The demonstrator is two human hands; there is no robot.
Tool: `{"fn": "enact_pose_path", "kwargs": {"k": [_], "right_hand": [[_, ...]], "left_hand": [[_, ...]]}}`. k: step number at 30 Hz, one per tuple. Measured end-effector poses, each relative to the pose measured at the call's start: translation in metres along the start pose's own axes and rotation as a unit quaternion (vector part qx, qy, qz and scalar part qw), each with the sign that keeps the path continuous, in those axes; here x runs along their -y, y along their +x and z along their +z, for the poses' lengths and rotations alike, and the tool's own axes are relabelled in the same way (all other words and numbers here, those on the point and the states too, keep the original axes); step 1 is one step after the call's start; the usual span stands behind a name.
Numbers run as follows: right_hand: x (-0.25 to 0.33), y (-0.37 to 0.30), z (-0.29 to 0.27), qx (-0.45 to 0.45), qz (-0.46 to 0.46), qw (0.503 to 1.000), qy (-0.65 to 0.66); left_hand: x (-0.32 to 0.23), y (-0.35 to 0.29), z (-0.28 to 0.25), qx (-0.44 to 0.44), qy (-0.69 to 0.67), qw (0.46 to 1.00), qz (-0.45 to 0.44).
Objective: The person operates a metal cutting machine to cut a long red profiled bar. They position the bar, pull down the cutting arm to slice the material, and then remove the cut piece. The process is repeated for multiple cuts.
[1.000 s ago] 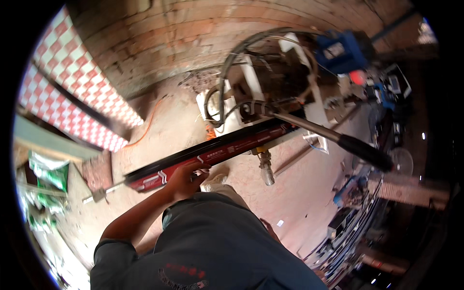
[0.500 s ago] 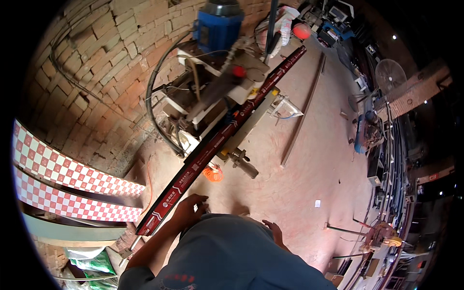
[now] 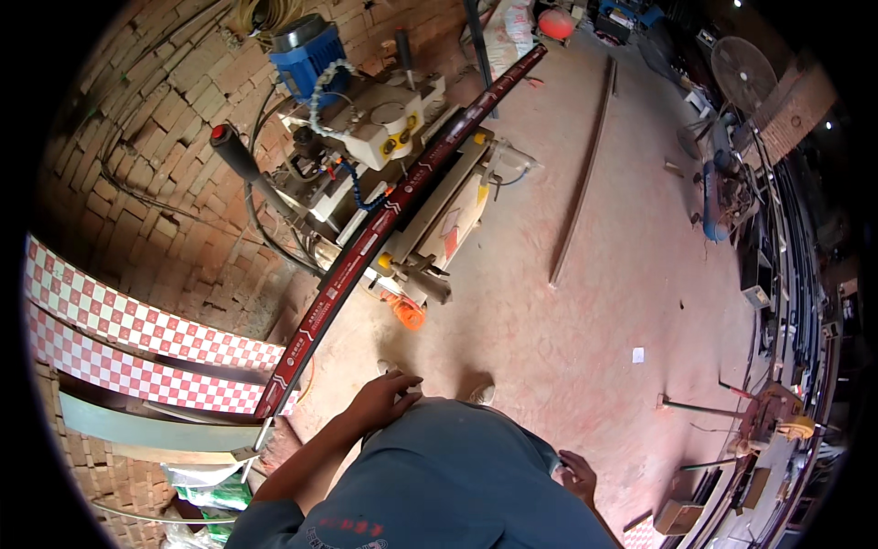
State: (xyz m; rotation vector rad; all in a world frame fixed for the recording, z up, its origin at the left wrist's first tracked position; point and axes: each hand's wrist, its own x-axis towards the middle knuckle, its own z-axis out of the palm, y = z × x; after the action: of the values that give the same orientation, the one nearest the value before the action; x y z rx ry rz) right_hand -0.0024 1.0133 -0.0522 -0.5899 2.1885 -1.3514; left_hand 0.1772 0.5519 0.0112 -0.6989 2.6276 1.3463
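My left hand hangs in front of my body, its fingers loosely bent and apart, with nothing visible in them. Its nearest thing is a long dark-red profile bar that slants from lower left to upper right across a machine. The hand does not touch the bar. At my right side, my right hand hangs by the shirt with fingers loosely apart and no object visible in it. The machine carries a blue motor and a black lever with a red button on its end.
Checkered red-and-white panels lean at the left by a brick wall. An orange coiled hose hangs below the machine. A long thin bar lies on the floor, and a fan stands at the far right. Stacked profiles line the right side.
My view has shifted, so the machine and bar appear farther up and left. The lever now stands clear of the machine head. My right hand shows more fully at my side.
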Motion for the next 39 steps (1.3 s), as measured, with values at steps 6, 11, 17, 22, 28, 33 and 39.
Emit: {"fn": "enact_pose_path", "kwargs": {"k": [6,11,17,22,28,33,39], "right_hand": [[-0.010,-0.017,-0.057,-0.013,0.090,0.976,0.198],[0.012,0.008,-0.112,0.029,0.081,0.983,0.162],[0.040,0.051,-0.146,-0.107,0.111,0.972,0.179],[0.105,0.096,-0.093,-0.166,-0.002,0.898,0.408],[0.185,0.124,-0.009,-0.140,-0.029,0.774,0.617],[0.230,0.122,0.009,-0.008,0.057,0.752,0.657],[0.248,0.121,0.019,0.174,0.058,0.731,0.658]], "left_hand": [[-0.041,0.021,0.009,0.040,0.011,0.999,-0.008],[-0.067,0.042,0.018,0.045,0.026,0.996,0.078],[-0.105,0.075,0.037,0.098,-0.011,0.987,0.129],[-0.147,0.089,0.056,0.171,-0.138,0.966,0.136],[-0.193,0.090,0.060,0.183,-0.351,0.899,0.186],[-0.196,0.094,0.043,0.017,-0.279,0.896,0.345],[-0.213,0.082,0.023,-0.040,-0.419,0.844,0.332]]}}
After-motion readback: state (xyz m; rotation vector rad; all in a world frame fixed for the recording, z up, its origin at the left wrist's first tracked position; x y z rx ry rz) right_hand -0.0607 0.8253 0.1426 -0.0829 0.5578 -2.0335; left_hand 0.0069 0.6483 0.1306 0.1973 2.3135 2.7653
